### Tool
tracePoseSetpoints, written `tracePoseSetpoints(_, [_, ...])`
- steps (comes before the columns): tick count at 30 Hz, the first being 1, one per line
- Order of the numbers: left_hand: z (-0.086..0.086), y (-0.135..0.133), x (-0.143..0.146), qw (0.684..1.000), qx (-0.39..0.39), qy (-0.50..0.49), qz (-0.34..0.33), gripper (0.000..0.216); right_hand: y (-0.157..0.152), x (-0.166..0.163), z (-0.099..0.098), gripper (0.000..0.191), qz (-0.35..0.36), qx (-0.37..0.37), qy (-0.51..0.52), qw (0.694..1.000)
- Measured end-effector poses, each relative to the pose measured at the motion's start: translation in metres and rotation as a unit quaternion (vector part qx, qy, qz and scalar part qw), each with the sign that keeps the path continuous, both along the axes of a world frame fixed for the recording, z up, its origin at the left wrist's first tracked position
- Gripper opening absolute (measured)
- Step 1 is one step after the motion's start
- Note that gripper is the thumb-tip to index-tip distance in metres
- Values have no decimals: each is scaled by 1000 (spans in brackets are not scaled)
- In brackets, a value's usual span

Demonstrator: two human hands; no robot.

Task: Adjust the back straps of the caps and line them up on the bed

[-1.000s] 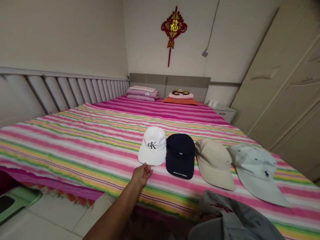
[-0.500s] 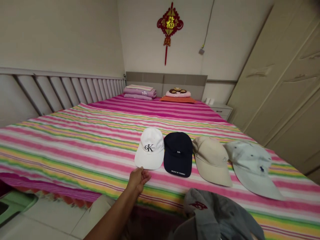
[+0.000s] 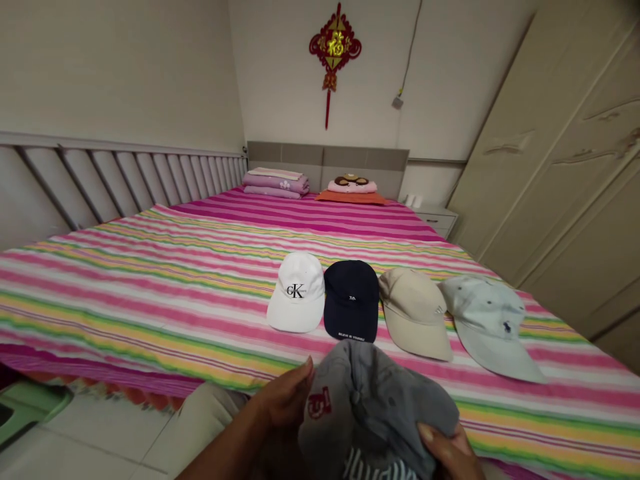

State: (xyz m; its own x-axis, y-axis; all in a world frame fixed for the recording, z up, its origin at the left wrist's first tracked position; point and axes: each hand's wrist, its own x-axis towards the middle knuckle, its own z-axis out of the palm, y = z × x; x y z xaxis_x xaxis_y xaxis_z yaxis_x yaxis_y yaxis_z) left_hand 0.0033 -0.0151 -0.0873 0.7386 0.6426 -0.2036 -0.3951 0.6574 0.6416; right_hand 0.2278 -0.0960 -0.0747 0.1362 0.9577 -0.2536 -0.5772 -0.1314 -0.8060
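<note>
A grey baseball cap (image 3: 385, 400) with a red emblem and pale lettering is held up near the bed's front edge. My right hand (image 3: 450, 450) grips its right side, thumb on the cloth. At the cap's left side is my left hand (image 3: 285, 403), thumb pointing up and the other fingers partly hidden by the cap. Beyond, a white cap (image 3: 297, 310), a navy cap (image 3: 351, 313), a beige cap (image 3: 413, 300) and a pale grey-green cap (image 3: 480, 307) lie in a row, brims toward me.
The caps rest on a striped bedspread (image 3: 150, 287). Folded bedding (image 3: 275, 187) and a pillow stack (image 3: 353, 190) sit by the headboard (image 3: 365, 160). A slatted rail (image 3: 135, 180) runs along the left, a wardrobe (image 3: 545, 167) stands right, and a green stool (image 3: 35, 407) is at lower left.
My left hand has left the white cap's brim and moved down and right to the grey cap. The grey cap has shifted left and up in view, bringing my right hand into sight.
</note>
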Motion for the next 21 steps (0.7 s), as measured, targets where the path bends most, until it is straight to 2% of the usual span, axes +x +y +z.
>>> tracePoseSetpoints(4, [15,7,-1,992,63,-104,29,42,-4,-22,-2,35,5,4,-26,1000])
tracePoseSetpoints(7, [22,8,-2,990,80,-114,13,43,-7,-26,-8,26,25,7,-40,999])
tracePoseSetpoints(10, [25,4,-3,990,67,-124,13,41,-8,-22,-7,30,57,0,-8,998])
tracePoseSetpoints(13, [23,1,-6,990,35,-135,10,35,-9,-12,-4,41,131,2,20,991])
tracePoseSetpoints(18, [7,-3,-11,993,-2,-119,-27,32,-11,-14,-3,63,237,30,47,970])
tracePoseSetpoints(21, [1,-5,-15,995,-8,-98,-16,32,-10,-27,0,59,256,12,70,964])
